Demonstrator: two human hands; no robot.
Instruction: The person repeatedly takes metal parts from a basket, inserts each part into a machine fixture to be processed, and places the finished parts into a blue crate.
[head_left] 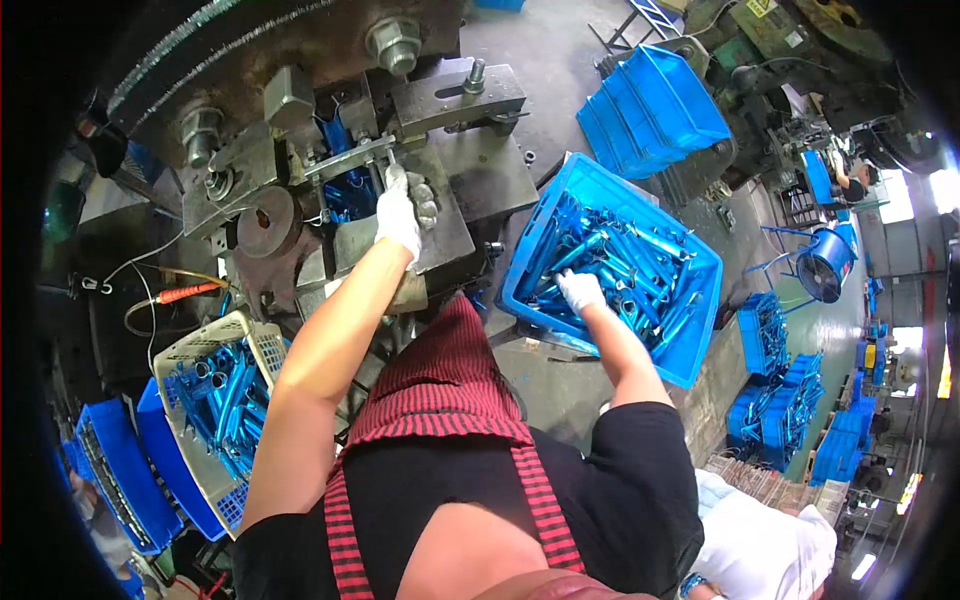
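My left hand (400,212), in a white glove with greyed fingertips, rests at the die of a metal press (445,220). Its fingers are curled, and a narrow metal piece shows by the thumb, close to a flat steel bar (350,158). What the fingers hold is not clear. Under that bar lie blue metal pieces (348,195). My right hand (580,291), also gloved, reaches into a blue plastic bin (702,335) and touches a pile of shiny blue metal tubes (640,262). Its fingers are drawn together; whether a tube is in them is hidden.
At left stands a cream plastic basket (262,345) of blue metal parts, beside blue crates (125,480). Stacked blue bins (650,110) stand beyond my bin. A blue drum fan (826,264) and filled crates (765,335) are at right. A person in white (760,540) is close behind.
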